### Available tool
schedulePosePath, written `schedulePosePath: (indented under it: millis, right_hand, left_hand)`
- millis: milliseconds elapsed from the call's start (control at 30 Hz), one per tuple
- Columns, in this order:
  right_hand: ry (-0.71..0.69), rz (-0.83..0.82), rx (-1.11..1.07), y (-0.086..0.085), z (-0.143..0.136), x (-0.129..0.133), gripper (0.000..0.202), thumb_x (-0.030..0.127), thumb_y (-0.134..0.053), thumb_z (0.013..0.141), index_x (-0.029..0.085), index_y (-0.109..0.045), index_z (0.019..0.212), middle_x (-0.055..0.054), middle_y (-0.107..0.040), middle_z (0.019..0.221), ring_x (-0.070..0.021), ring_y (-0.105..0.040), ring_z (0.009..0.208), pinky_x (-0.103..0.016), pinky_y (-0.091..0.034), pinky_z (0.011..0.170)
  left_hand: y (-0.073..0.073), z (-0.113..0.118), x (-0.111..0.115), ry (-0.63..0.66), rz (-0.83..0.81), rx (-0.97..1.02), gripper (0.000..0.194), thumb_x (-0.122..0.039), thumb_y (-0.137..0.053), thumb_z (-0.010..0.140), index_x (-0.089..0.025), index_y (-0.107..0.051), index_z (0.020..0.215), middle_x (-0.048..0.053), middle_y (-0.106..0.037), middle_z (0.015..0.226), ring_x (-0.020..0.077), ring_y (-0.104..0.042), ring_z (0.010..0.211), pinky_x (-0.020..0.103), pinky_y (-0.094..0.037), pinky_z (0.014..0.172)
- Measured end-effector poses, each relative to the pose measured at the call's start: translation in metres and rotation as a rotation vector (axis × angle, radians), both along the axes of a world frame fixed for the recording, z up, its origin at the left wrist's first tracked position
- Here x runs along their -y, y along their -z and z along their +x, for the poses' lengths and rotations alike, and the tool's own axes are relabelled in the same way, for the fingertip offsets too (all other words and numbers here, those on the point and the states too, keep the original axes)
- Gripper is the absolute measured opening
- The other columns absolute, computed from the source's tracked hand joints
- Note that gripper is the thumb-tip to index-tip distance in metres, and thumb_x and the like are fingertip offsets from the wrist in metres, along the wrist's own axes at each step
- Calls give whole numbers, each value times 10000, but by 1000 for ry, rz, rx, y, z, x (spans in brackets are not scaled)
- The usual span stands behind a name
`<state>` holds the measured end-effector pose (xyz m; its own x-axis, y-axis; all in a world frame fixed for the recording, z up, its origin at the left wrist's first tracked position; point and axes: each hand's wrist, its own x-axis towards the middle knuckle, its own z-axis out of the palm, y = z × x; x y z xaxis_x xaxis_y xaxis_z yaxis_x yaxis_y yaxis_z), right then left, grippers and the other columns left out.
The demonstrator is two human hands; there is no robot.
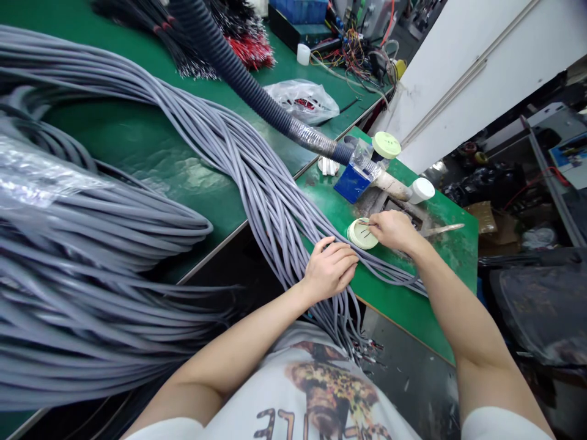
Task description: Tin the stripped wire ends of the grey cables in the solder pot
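Note:
My left hand (331,269) lies over a thick bundle of grey cables (270,189), its fingers curled round some of them. My right hand (393,231) is closed in a pinch just above a small pale yellow-green tub (363,234). From its fingertips thin wires (365,224) reach over the tub's mouth, and a few dark tips show inside. Whether those tips touch the bottom cannot be seen. Part of the cable bundle runs beneath my right forearm. Stripped cable ends with coloured wires (367,351) hang near my shirt.
A ribbed black hose (257,91) leads to a blue box (352,182). A white-lidded jar (420,190), a jar with a yellow-green lid (386,145) and a brush-like tool (443,229) are on the green board. Large grey cable coils (92,244) fill the left. A plastic bag (302,101) lies behind.

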<state>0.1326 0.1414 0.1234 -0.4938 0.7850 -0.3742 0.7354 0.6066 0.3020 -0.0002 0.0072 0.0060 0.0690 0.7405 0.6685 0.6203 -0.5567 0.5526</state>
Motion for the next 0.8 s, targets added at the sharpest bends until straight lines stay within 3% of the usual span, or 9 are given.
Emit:
schedulePosePath:
  millis: [200, 500, 800]
  right_hand:
    - [74, 234, -17, -19, 41, -15, 358, 367, -401, 901, 185, -704, 956, -114, -730, 899, -260, -656, 841, -295, -391, 659]
    - [255, 247, 111, 13, 76, -49, 339, 302, -419, 889, 134, -687, 1012, -190, -703, 977, -316, -658, 912, -362, -458, 737]
    - [251, 240, 129, 27, 78, -58, 340, 263, -419, 886, 108, -697, 1003, -222, -700, 971, -340, -668, 931, -401, -489, 759]
  left_hand:
    - [1, 0, -1, 3, 6, 8, 171, -194, -546, 855, -231, -646, 988, 13, -736, 1002, 181, -647, 1009, 432, -304, 1064]
    - [2, 1, 0, 12, 8, 12, 182, -192, -552, 849, -235, -649, 998, 15, -736, 1001, 184, -650, 1009, 441, -303, 1070]
    - [2, 0, -1, 13, 2, 9, 181, -190, -556, 848, -236, -645, 999, 6, -735, 997, 177, -647, 1017, 433, -297, 1073]
